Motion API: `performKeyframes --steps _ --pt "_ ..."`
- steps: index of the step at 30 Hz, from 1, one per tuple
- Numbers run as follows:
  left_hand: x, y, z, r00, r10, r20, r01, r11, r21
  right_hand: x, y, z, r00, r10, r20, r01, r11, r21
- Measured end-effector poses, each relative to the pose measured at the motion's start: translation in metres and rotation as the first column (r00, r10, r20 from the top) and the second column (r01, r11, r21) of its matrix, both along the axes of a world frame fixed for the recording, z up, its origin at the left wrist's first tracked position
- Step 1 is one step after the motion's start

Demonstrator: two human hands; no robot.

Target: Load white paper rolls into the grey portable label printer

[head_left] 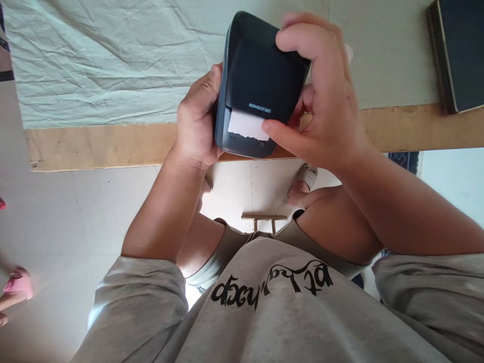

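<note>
A dark label printer (264, 75) marked NIIMBOT is held up over the front edge of the table, tilted a little. My left hand (198, 118) is closed around its left side, the thumb along the edge. Around the right side curls my right hand (325, 96), its index finger at the upper right corner. The right thumb touches a white paper label (245, 125) with a ragged edge, which sticks out of the slot at the printer's lower end. Below the paper is a small power button (261, 144). The underside of the printer is hidden.
A wrinkled pale green cloth (113, 60) covers the table, whose wooden front edge (102, 146) shows. At the far right lies a dark flat box-like object (459, 55). Under my legs is part of a wooden stool (264, 217). Another person's foot in a pink shoe (20, 283) is at left.
</note>
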State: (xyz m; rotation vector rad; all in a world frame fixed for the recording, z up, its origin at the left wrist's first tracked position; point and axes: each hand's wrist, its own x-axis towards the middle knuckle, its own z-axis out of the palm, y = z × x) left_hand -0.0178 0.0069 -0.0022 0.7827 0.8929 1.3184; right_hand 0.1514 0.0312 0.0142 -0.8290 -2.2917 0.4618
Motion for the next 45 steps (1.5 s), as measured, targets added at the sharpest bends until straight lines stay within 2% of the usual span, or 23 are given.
performKeyframes --steps 3,5,7,10,13,14,16,21,26,33,36,38,41,43,45 --pt "0.004 0.0 0.001 0.992 -0.008 0.127 0.007 1.0 0.01 0.001 -0.001 0.006 1.0 -0.026 0.001 0.026 1.0 0.001" --pt "0.007 0.0 0.003 0.978 -0.05 0.203 0.042 0.998 0.044 0.002 -0.003 0.011 0.993 -0.122 -0.001 0.122 0.992 0.012" --pt "0.009 0.0 0.003 0.982 -0.075 0.173 0.064 0.996 0.069 0.003 -0.005 0.015 0.974 -0.225 -0.008 0.226 0.973 0.047" --pt "0.009 0.0 0.001 0.998 -0.035 0.061 0.03 0.997 0.077 0.005 -0.005 0.017 0.948 -0.319 -0.009 0.314 0.926 0.208" --pt "0.006 -0.001 -0.003 0.999 -0.021 0.031 0.019 0.997 0.069 0.009 -0.004 0.017 0.919 -0.395 0.017 0.35 0.832 0.43" --pt "0.005 -0.001 -0.004 0.999 -0.024 0.024 0.022 0.997 0.067 0.011 -0.003 0.018 0.91 -0.413 0.022 0.354 0.806 0.474" --pt "0.003 -0.001 -0.005 1.0 -0.027 0.011 0.026 0.997 0.07 0.013 -0.001 0.02 0.908 -0.418 0.022 0.353 0.795 0.493" --pt "0.002 -0.001 -0.005 0.999 -0.039 0.01 0.037 0.994 0.104 0.011 0.003 0.022 0.919 -0.391 0.047 0.342 0.851 0.398" --pt "0.004 -0.004 -0.002 0.996 -0.08 -0.031 0.084 0.985 0.151 -0.001 0.0 0.019 0.918 -0.313 0.244 0.275 0.945 0.18" --pt "0.002 -0.004 -0.002 0.979 -0.148 -0.138 0.177 0.955 0.236 -0.008 -0.009 0.031 0.819 -0.344 0.459 0.325 0.938 0.123" --pt "0.001 -0.004 -0.003 0.977 -0.129 -0.171 0.168 0.958 0.234 -0.008 -0.004 0.031 0.811 -0.286 0.511 0.313 0.949 0.035" --pt "0.001 -0.005 -0.003 0.967 -0.125 -0.221 0.173 0.961 0.216 -0.007 -0.001 0.028 0.852 -0.214 0.478 0.267 0.963 -0.045" --pt "0.001 -0.006 -0.001 0.969 -0.122 -0.214 0.159 0.973 0.168 -0.003 0.001 0.026 0.927 -0.17 0.336 0.224 0.966 -0.128" --pt "0.002 -0.006 0.0 0.981 -0.104 -0.165 0.13 0.979 0.154 0.001 0.001 0.026 0.968 -0.16 0.194 0.195 0.965 -0.174" --pt "0.003 -0.005 0.0 0.992 -0.06 -0.109 0.076 0.986 0.149 0.006 0.004 0.026 0.994 -0.105 -0.012 0.1 0.967 -0.234"
